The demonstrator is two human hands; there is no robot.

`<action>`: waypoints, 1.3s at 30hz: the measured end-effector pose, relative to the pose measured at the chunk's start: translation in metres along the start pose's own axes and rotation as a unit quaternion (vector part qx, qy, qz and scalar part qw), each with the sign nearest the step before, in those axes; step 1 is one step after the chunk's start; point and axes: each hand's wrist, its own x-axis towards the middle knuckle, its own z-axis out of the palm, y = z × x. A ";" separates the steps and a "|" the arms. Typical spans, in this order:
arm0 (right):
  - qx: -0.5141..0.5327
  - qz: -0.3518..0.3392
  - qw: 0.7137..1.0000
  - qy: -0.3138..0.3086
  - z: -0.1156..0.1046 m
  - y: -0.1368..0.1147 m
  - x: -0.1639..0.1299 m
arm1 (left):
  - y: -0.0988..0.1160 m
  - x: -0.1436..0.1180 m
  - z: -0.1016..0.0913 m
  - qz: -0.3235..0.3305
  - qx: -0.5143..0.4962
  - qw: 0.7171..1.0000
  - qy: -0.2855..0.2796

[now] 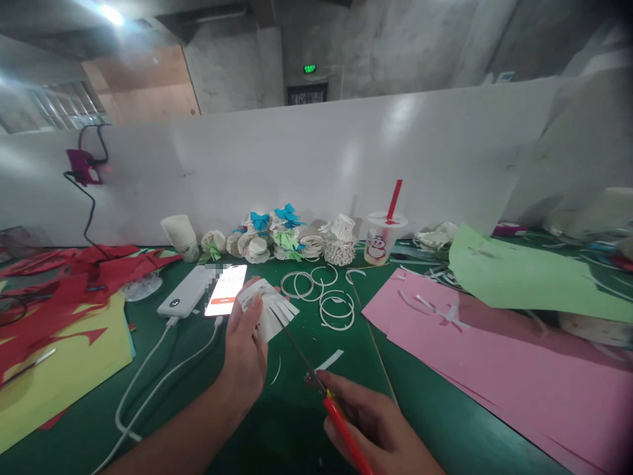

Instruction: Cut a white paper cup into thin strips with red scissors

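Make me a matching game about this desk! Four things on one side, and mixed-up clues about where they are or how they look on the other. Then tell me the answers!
Things:
1. white paper piece
2. red-handled tool
3. drink cup
4. phone

Clues:
A. glowing brightly
B. held in the right hand
C. has a red straw poking out of its top
D. held in the left hand

Right pairs: 1-D, 2-B, 3-C, 4-A
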 end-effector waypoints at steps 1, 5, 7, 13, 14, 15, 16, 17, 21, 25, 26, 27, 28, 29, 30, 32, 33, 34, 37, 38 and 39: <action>0.002 0.003 1.000 0.000 0.000 0.000 0.000 | 0.000 0.000 0.000 0.000 0.000 1.000 0.001; 0.001 0.014 1.000 0.009 -0.001 0.001 0.001 | 0.000 0.001 0.001 0.008 -0.001 1.000 0.003; 0.000 0.010 1.000 0.018 -0.001 0.001 0.001 | 0.000 0.001 0.001 0.011 0.001 1.000 0.000; -0.009 0.010 1.000 0.006 0.000 -0.002 0.000 | 0.000 0.001 0.001 0.008 0.001 1.000 0.001; -0.006 0.011 1.000 0.006 0.001 -0.003 0.000 | 0.000 0.001 0.001 0.010 0.000 1.000 0.002; -0.002 0.012 1.000 0.008 0.001 -0.003 0.000 | 0.000 0.001 0.001 0.011 0.001 1.000 0.002; 0.003 0.013 1.000 0.007 0.001 -0.003 0.000 | 0.000 0.001 0.001 0.012 0.001 1.000 0.002; 0.008 0.013 1.000 0.003 0.001 -0.003 0.001 | 0.000 0.001 0.001 0.014 0.002 1.000 0.002; 0.007 0.007 1.000 -0.016 0.000 -0.005 0.001 | -0.001 0.001 0.000 0.014 -0.001 1.000 0.003; -0.016 0.002 1.000 -0.017 -0.001 -0.007 0.000 | -0.001 0.000 0.001 0.001 -0.005 1.000 0.018; -0.022 -0.002 1.000 -0.011 -0.001 -0.006 -0.001 | -0.001 0.000 0.001 -0.002 -0.006 1.000 0.021; -0.028 -0.005 1.000 -0.006 -0.002 -0.005 -0.001 | -0.001 0.000 0.001 -0.003 -0.007 1.000 0.022; -0.032 -0.005 0.999 -0.001 -0.002 -0.004 -0.001 | -0.001 0.000 0.001 -0.002 -0.008 1.000 0.020; -0.034 -0.006 0.999 0.003 -0.002 -0.002 -0.001 | -0.001 0.000 0.001 -0.002 -0.009 1.000 0.017; -0.036 -0.006 0.999 0.003 -0.003 -0.001 -0.001 | -0.001 0.000 0.001 0.000 -0.009 1.000 0.015; -0.047 -0.011 0.999 0.000 -0.003 0.001 -0.002 | -0.001 0.000 0.000 -0.001 -0.007 1.000 0.009; -0.054 -0.015 0.998 0.002 -0.003 0.002 -0.003 | -0.001 -0.001 0.000 -0.001 -0.005 1.000 0.006; -0.059 -0.019 0.998 0.006 -0.003 0.002 -0.003 | -0.001 -0.002 0.000 -0.002 -0.003 1.000 0.003; -0.056 -0.025 0.998 0.021 -0.002 0.002 -0.005 | -0.002 -0.005 0.000 -0.007 0.006 1.000 -0.014; -0.052 -0.026 0.998 0.020 -0.002 0.001 -0.004 | -0.003 -0.006 0.000 -0.007 0.008 1.000 -0.019; -0.049 -0.023 0.998 0.018 -0.002 0.001 -0.004 | -0.003 -0.006 0.000 -0.008 0.010 1.000 -0.023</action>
